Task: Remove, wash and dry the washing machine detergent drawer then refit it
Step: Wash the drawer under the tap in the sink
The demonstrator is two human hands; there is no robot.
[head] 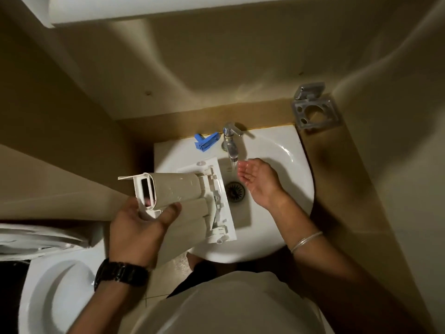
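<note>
Our left hand [142,227] grips the rear end of the detergent drawer [183,196], thumb and fingers curled round its open back, holding it tilted over the near-left part of the sink [284,213]. Our right hand [255,179] is well apart from it, cupped palm-up with relaxed fingers just under the tap [231,141], catching the thin stream of water and holding nothing.

We judge this as the washing step: the drawer is out of the machine and needs rinsing. To do it well, we would carry the cupped water onto the drawer, or better bring the drawer itself under the stream, front panel low so the water runs out toward the drain [234,191] between our 2 hands. The left grip should stay firm, since wet plastic slips.

Whether the drawer's compartments hold residue we cannot tell; we see only its underside. The basin holds no standing water. Beyond the left hand, beside the tap, a blue insert [206,142] lies on the sink's rim.
</note>
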